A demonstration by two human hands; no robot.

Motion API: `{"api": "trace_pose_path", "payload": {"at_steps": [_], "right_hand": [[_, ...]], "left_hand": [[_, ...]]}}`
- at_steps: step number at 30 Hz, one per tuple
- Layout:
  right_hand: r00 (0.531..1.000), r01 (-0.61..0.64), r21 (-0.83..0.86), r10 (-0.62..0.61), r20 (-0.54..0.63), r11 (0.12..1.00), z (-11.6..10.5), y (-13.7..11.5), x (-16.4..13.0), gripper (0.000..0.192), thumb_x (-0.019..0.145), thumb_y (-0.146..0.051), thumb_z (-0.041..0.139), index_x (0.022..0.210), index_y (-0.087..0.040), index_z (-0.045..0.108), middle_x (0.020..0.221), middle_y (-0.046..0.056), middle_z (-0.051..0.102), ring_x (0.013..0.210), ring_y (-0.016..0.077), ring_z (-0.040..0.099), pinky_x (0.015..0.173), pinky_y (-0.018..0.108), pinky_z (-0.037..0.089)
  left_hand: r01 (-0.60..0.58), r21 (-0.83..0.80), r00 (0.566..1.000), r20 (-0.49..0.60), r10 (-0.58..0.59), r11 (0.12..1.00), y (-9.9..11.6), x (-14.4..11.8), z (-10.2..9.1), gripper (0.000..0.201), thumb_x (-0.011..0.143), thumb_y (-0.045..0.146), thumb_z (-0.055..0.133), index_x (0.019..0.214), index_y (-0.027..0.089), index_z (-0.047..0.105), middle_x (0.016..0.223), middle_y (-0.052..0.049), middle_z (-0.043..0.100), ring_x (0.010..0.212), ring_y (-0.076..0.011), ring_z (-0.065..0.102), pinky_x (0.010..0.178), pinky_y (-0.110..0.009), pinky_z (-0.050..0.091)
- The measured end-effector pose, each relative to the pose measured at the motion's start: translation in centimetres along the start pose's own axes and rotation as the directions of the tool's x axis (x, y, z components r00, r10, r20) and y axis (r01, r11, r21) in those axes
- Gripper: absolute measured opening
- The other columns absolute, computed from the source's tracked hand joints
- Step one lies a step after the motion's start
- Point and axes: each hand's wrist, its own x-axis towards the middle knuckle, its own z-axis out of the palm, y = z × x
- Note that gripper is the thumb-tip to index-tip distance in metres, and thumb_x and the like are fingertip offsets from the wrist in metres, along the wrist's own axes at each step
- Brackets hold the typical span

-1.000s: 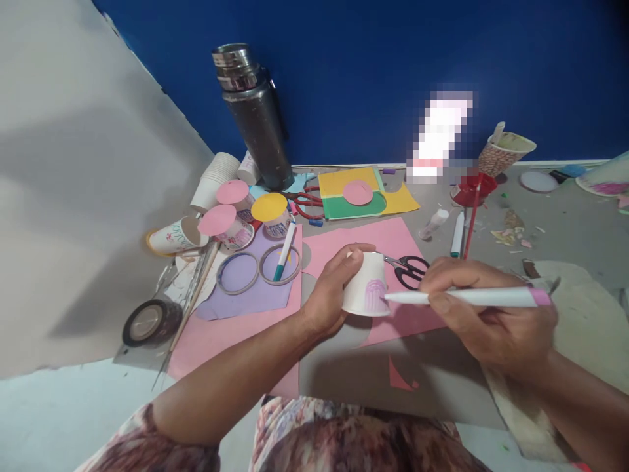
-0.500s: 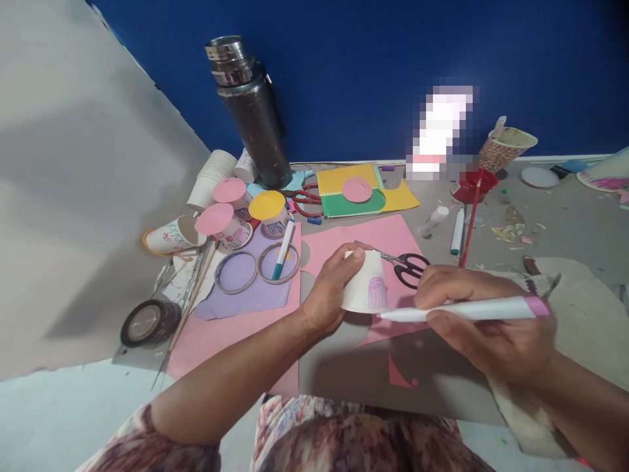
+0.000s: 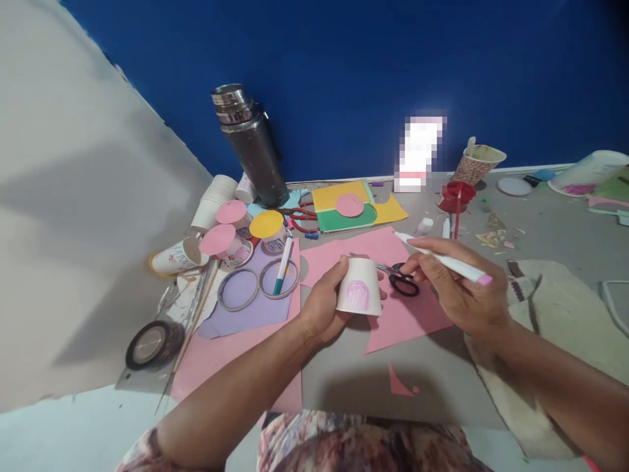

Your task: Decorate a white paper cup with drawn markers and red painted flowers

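Nearest, the left hand (image 3: 322,305) wraps an upturned cup (image 3: 358,295), its pink drawing turned toward the wearer. Beside it the right hand (image 3: 459,288) pinches a marker (image 3: 445,260), tip lifted away. Beyond lie scissors (image 3: 400,280) and a flask (image 3: 250,147).

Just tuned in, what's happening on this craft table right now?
A person's left hand holds an upturned paper cup with a pink arch drawn on its side. The right hand grips a white marker, its tip lifted clear of the cup. Black scissors lie on the pink paper between the hands.
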Motion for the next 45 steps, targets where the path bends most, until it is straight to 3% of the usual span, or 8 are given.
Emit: {"api": "trace_pose_path", "payload": {"at_steps": [6,12,17,22,30,34,39,45], "right_hand": [[0.966,0.077,-0.064,-0.059,0.251,0.995,0.1,0.7,-0.2,0.064,0.084,-0.058,0.086,0.137,-0.027,0.066,0.122,0.012,0.081,0.104,0.0280,0.079,0.086,0.040,0.066],[0.912,0.236,-0.120,-0.177,0.370,0.964,1.1,1.3,-0.4,0.090,0.072,-0.063,0.093,0.148,-0.029,0.059,0.130,0.015,0.075,0.115,0.0348,0.073,0.095,0.050,0.062],[0.928,0.251,-0.123,-0.203,0.312,0.960,0.7,1.7,-0.1,0.085,0.076,-0.059,0.091,0.147,-0.027,0.058,0.126,0.014,0.074,0.112,0.0335,0.072,0.095,0.049,0.063],[0.954,0.261,-0.165,-0.229,0.191,0.951,0.0,2.6,0.8,0.078,0.082,-0.056,0.088,0.148,-0.027,0.057,0.129,0.015,0.071,0.116,0.0336,0.070,0.097,0.050,0.062],[0.912,0.308,-0.111,-0.260,0.317,0.945,-0.8,2.9,1.5,0.087,0.081,-0.051,0.091,0.155,-0.030,0.052,0.135,0.015,0.071,0.121,0.0342,0.069,0.103,0.050,0.062],[0.927,0.266,-0.077,-0.232,0.295,0.961,-1.2,2.3,1.7,0.083,0.082,-0.047,0.091,0.154,-0.029,0.054,0.135,0.015,0.071,0.123,0.0337,0.070,0.104,0.048,0.062],[0.975,0.173,0.026,-0.175,0.136,0.985,-1.7,1.6,1.3,0.044,0.102,-0.026,0.067,0.146,-0.032,0.064,0.123,0.010,0.080,0.109,0.0265,0.078,0.094,0.041,0.065],[0.954,0.268,0.191,-0.288,0.081,0.944,-2.1,0.6,1.3,0.025,0.106,-0.031,0.063,0.125,-0.029,0.080,0.092,0.005,0.085,0.079,0.0228,0.079,0.071,0.039,0.066]], "left_hand": [[-0.036,0.005,0.999,-0.010,0.036,0.999,-0.3,0.1,0.0,0.050,0.099,0.058,0.065,0.127,0.017,0.063,0.102,-0.013,0.080,0.074,-0.0267,0.079,0.066,-0.037,0.063],[-0.045,0.031,0.999,-0.026,0.045,0.999,-0.6,0.2,0.3,0.059,0.094,0.062,0.068,0.130,0.015,0.065,0.097,-0.012,0.078,0.080,-0.0287,0.078,0.073,-0.038,0.062],[-0.177,0.143,0.982,-0.037,0.184,0.974,0.1,-0.3,0.1,0.061,0.091,0.063,0.074,0.134,0.020,0.067,0.119,-0.011,0.075,0.096,-0.0259,0.073,0.074,-0.031,0.057],[-0.376,0.402,0.922,0.253,0.293,0.835,1.7,-1.1,-0.6,0.083,0.080,0.042,0.090,0.154,0.029,0.053,0.153,-0.012,0.059,0.130,-0.0303,0.062,0.102,-0.036,0.054],[-0.510,0.775,0.852,0.393,0.346,0.374,3.1,-0.8,-1.5,0.087,0.080,0.016,0.080,0.157,0.036,0.045,0.167,-0.011,0.041,0.143,-0.0319,0.054,0.110,-0.045,0.054],[-0.508,0.789,0.846,0.382,0.372,0.345,3.5,-0.7,-1.5,0.081,0.076,0.015,0.081,0.149,0.034,0.051,0.158,-0.010,0.049,0.138,-0.0301,0.057,0.107,-0.042,0.056],[-0.488,0.806,0.837,0.325,0.440,0.334,3.7,-0.5,-1.3,0.073,0.079,0.012,0.077,0.145,0.031,0.052,0.154,-0.011,0.051,0.135,-0.0279,0.060,0.104,-0.040,0.058],[-0.485,0.798,0.839,0.309,0.447,0.358,3.7,-0.2,-1.9,0.074,0.081,0.011,0.074,0.149,0.030,0.050,0.157,-0.011,0.049,0.138,-0.0278,0.059,0.105,-0.039,0.057]]}}
